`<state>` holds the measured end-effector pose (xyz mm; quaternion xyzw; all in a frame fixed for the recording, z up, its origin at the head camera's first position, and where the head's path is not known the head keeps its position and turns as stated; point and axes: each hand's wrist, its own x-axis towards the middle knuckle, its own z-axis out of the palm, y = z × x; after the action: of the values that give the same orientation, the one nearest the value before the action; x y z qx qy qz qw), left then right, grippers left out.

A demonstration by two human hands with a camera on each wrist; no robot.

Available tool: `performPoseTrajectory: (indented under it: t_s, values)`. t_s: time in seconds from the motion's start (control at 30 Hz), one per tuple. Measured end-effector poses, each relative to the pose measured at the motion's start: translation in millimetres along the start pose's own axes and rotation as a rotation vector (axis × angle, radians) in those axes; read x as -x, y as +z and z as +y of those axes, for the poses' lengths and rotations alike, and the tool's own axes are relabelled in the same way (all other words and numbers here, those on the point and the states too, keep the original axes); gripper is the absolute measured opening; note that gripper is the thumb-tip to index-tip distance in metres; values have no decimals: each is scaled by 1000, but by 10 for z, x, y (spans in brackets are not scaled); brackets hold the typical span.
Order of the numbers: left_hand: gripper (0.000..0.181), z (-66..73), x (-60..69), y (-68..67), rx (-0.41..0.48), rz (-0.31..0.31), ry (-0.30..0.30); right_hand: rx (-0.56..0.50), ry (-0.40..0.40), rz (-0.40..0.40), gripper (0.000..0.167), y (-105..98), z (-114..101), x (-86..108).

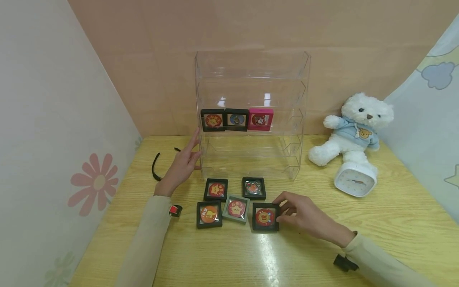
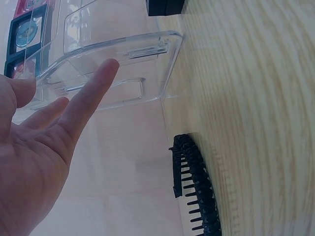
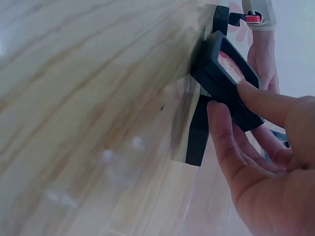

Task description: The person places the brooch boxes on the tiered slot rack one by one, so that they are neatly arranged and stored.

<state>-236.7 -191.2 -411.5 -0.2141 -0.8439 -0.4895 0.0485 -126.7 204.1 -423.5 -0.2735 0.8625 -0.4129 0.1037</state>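
Note:
My left hand [image 1: 182, 166] rests its extended fingers against the left side of a clear tiered display rack [image 1: 251, 153]. In the left wrist view, those fingers [image 2: 93, 98] lie along the rack's clear side panel. On the right, my other hand [image 1: 305, 213] pinches the edge of a black square display frame [image 1: 265, 217] with a red round badge in it. The right wrist view shows this frame [image 3: 226, 81] tilted, between thumb and fingers. Near it lie a grey-green frame [image 1: 236, 209] and black frames, one with an orange badge [image 1: 209, 214], another with a star [image 1: 216, 189].
On a middle tier stand two black frames [image 1: 236, 119] and a pink one [image 1: 261, 119]. A black toothed headband [image 2: 197, 187] lies left of the rack. To the right, a white teddy bear [image 1: 353, 131] sits behind a white clock [image 1: 356, 180]. Another black frame [image 1: 254, 188] lies before the rack.

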Motion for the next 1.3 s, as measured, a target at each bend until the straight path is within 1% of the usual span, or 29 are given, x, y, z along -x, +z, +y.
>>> performPoseTrajectory:
  t_s: [0.13,0.27,0.43,0.5,0.63,0.8,1.03,1.3]
  values:
    - [75,-6,-2,5,5,1,2,37,-69,54,23,-18,16,5]
    - [75,-8,-3,6,4,3,2,38,-84,92,18,-26,19,17]
    - [75,-14,-3,9,11,0,1,20,-101,118,16,-31,9,36]
    - [75,-15,-2,8,19,-2,1,28,-110,129,15,-35,1,40]
    - [74,-11,2,5,20,-5,3,57,-151,167,16,-52,-15,41]
    - [74,2,0,3,16,-2,-2,93,-206,239,22,-116,-40,33]
    - [72,18,7,-1,18,-2,5,128,-265,330,30,-258,-96,-7]
    - [73,12,-4,-5,7,-3,18,167,-358,435,37,-466,-124,-81]
